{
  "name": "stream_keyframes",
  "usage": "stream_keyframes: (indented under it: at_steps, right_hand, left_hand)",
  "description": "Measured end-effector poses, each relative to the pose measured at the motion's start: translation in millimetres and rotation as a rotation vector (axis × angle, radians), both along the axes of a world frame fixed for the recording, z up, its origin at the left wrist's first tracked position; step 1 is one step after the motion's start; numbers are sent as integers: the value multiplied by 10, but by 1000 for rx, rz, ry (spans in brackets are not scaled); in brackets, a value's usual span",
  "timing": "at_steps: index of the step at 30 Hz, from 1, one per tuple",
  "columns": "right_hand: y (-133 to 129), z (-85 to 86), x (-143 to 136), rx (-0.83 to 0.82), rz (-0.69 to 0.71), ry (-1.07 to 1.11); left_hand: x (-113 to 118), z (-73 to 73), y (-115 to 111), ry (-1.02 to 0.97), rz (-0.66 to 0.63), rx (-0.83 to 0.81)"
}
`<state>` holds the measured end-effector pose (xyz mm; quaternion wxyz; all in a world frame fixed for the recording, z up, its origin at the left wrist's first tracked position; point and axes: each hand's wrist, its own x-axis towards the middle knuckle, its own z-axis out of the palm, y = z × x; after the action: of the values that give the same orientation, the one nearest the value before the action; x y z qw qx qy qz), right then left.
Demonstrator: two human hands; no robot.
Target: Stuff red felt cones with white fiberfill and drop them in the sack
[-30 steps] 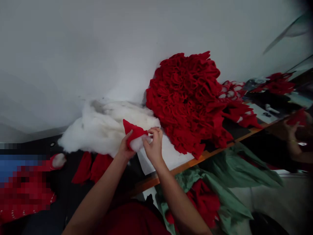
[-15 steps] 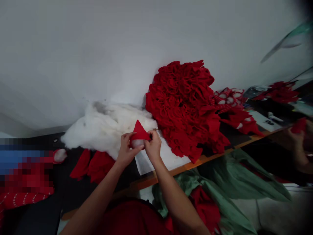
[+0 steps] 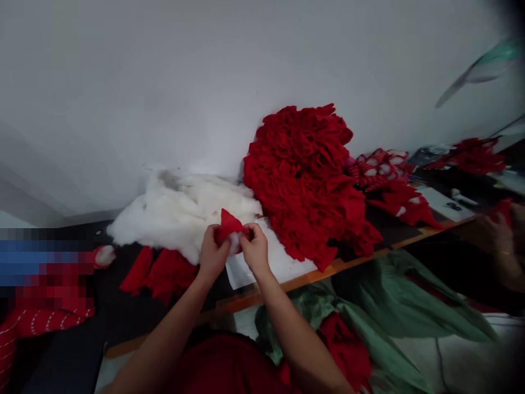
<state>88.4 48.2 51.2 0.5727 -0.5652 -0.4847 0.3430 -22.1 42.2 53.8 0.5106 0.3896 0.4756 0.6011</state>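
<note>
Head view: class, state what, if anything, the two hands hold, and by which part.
The left hand and right hand hold a small red cloth piece with white filling, gripping its opposite side edges, point upward.

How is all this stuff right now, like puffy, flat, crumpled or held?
Left hand, closed on small red cloth
Right hand, pinching its edge
Small red cloth, held, white fluff showing
White fluff heap, loose
Red cloth pile, heaped, rumpled
White sheet, flat
Green cloth, rumpled

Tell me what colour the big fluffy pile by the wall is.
The fluffy pile is white, slightly creamy; the head view shows it.
</note>
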Motion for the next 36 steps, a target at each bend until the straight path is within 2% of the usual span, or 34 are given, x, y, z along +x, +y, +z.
stream_keyframes:
  at_steps: [3,6,8,10,12,14,16,19,24,26,29,32,34,36]
  right_hand:
    - [-15,37,2,176,-103,-269]
    - [-60,79,18,281,-60,-339]
    - [-79,68,25,245,-72,-279]
    - [-78,25,30,101,-72,-124]
    - [-62,-24,39,-66,-26,76]
    - [-46,-51,57,-140,-3,223]
    - [-43,-49,75,-118,-50,278]
    - [-61,-33,66,-51,-121,273]
    - [-91,-78,-27,23,-124,261]
    - [-93,-90,-19,6,-129,339]
    - [-98,-55,54,-41,-72,509]
    - [-114,16,103,-71,50,603]
    - [-133,53,85,-99,152,564]
    - [-166,72,41,-119,206,437]
  left_hand:
    - [66,-10,-46,-7,-77,-56]
    - [71,-3,-37,138,-14,-15]
    - [62,10,-11,231,49,26]
    - [63,21,10,272,68,62]
    - [77,27,7,248,59,79]
    - [95,28,-26,156,26,73]
    - [108,21,-78,68,-34,68]
    - [117,-11,-142,42,-89,68]
    - [129,-58,-145,102,94,43]
    - [102,-40,-133,98,78,57]
    - [-7,11,-126,-134,-37,-9]
    - [-129,47,-124,-532,-233,-339]
    - [-157,53,-117,-743,-378,-508]
    - [-138,52,-95,-865,-382,-499]
